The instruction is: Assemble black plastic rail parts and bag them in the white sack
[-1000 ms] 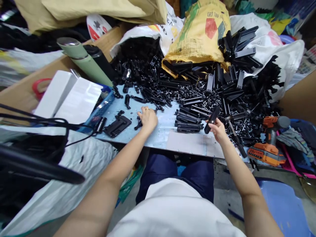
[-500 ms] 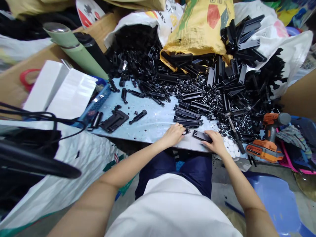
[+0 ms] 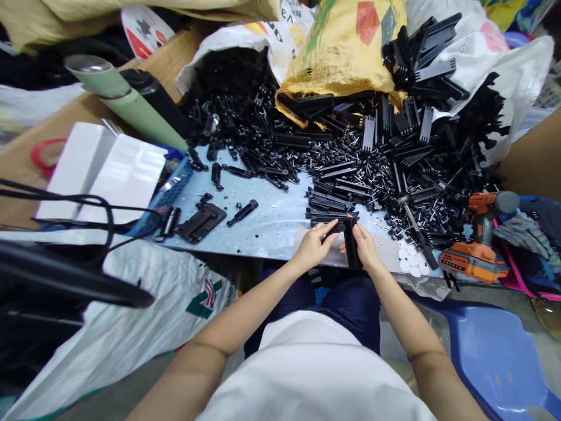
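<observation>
My right hand [image 3: 364, 245] is closed around a long black plastic piece [image 3: 352, 242], held upright at the table's front edge. In the earlier view this piece shows slots at one end. My left hand [image 3: 316, 242] pinches a small black plastic arm [image 3: 332, 225], whose far end meets or nearly meets the top of the long piece; I cannot tell whether they are joined. Just beyond my hands lies a row of black assembled-looking pieces [image 3: 329, 202] on the blue tabletop [image 3: 280, 225]. Small pins and screws [image 3: 348, 149] are heaped behind that row.
An orange cordless drill [image 3: 477, 240] stands on the right, near a hammer-like tool [image 3: 416, 231] and white discs [image 3: 412, 259]. Black parts spill from a yellow sack [image 3: 337, 52]. A black fixture [image 3: 202, 222] and a blue basket [image 3: 173, 184] are left. A blue stool [image 3: 495, 351] stands right.
My right hand has lifted the long black piece and turned it upright. My left hand has brought the small arm from the tabletop to its upper end. The view has shifted slightly.
</observation>
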`<state>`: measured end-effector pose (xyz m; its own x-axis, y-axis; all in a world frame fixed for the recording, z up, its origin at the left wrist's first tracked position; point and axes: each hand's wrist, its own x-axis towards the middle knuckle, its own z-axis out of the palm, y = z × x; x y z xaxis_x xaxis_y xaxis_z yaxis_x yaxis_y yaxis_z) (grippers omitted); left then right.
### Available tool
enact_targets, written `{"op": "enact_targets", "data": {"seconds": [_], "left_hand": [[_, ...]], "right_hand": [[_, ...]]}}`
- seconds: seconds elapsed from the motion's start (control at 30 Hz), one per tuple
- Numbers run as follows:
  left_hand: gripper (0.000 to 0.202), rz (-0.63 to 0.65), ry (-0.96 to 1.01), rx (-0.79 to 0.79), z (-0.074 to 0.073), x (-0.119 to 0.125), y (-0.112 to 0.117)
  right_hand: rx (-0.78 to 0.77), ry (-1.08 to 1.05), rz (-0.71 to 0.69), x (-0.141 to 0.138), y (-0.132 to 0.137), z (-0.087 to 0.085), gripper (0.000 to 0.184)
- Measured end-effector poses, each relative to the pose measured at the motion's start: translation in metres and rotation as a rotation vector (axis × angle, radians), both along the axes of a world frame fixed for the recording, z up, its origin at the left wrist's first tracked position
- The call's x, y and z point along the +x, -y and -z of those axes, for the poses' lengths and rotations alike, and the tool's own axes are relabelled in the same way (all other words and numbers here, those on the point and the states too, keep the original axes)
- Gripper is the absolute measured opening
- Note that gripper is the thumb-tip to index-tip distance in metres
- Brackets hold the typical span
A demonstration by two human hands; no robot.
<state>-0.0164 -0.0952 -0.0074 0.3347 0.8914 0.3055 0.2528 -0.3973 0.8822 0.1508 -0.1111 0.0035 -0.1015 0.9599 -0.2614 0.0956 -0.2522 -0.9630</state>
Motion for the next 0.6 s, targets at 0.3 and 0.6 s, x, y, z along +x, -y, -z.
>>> {"op": "enact_targets", "data": {"seconds": [0.3,0.6], "left_hand": [[0.035,0.101,0.048,0.054,-0.016,-0.006,0.001],[0.034,0.024,-0.071,0.080,-0.017,-0.004,0.011]], "right_hand": [[0.155,0.073,-0.073,0.009,-0.003,-0.024,0.071],[0.395,0.278,-0.233,0.018,-0.004,-0.024,0.053]]}}
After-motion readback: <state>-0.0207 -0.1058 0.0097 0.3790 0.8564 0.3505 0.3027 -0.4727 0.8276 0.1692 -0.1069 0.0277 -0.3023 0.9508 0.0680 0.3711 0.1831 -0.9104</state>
